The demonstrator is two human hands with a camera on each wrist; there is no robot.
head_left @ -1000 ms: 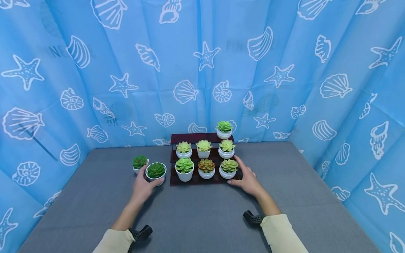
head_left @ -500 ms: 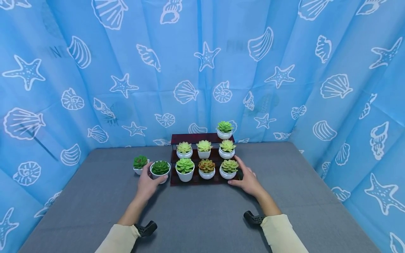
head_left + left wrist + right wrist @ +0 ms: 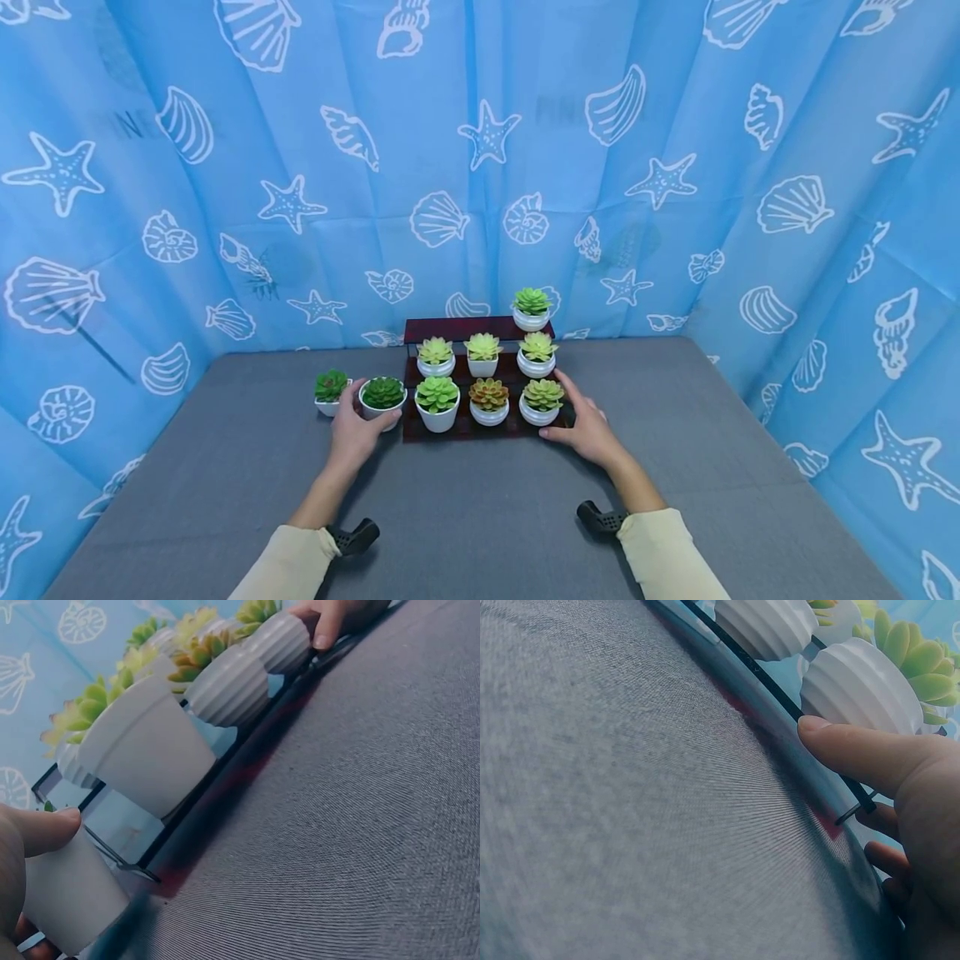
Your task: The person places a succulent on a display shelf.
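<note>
In the head view my left hand (image 3: 358, 425) grips a white round pot with a dark green succulent (image 3: 383, 392), just left of a dark red-brown tiered plant stand (image 3: 457, 330). The left wrist view shows the thumb (image 3: 52, 827) over the rim of this white pot (image 3: 73, 892), close to the stand's end. My right hand (image 3: 590, 425) holds the right end of the stand. Its thumb (image 3: 855, 750) lies at the bottom tier's front edge, beside a ribbed white pot (image 3: 862, 686); the other fingers curl at the stand's end.
The stand's bottom tier bears a light green succulent (image 3: 438, 408), a reddish-brown one (image 3: 489, 402) and a yellow-green one (image 3: 542, 402). Three stand on the middle tier, one at the top right (image 3: 531, 309). Another dark green succulent (image 3: 330, 392) stands left of my left hand. A blue curtain (image 3: 480, 192) hangs behind.
My left hand has moved right with the potted succulent, from beside the other dark green plant to close by the stand's left end. My right hand has stayed in place.
</note>
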